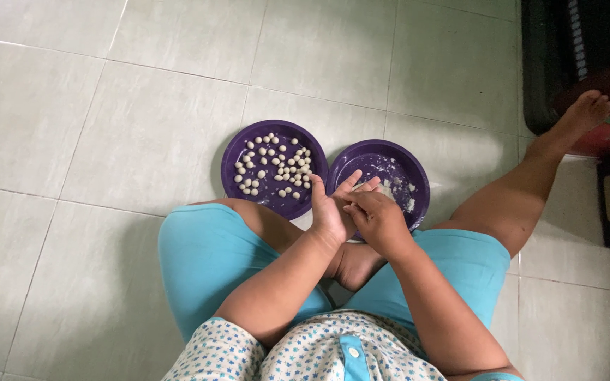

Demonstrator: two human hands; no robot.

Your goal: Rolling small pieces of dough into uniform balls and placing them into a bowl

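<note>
A person sits on a pale grey tiled floor, seen from above, with both hands pressed together over the near left edge of a round dark purple plastic plate smeared with white dough scraps. The left hand is held flat and open, palm facing right, its fingers pointing away towards the far side. The right hand lies against that palm, fingers curled loosely inward; whatever sits between the palms is hidden, so I cannot tell what they hold. Just left of this plate, nearly touching it, is a second round dark purple plastic plate holding many small white dough balls scattered across it. The person wears turquoise shorts, knees spread, with the right leg stretched towards a dark piece of furniture at the far right.
</note>
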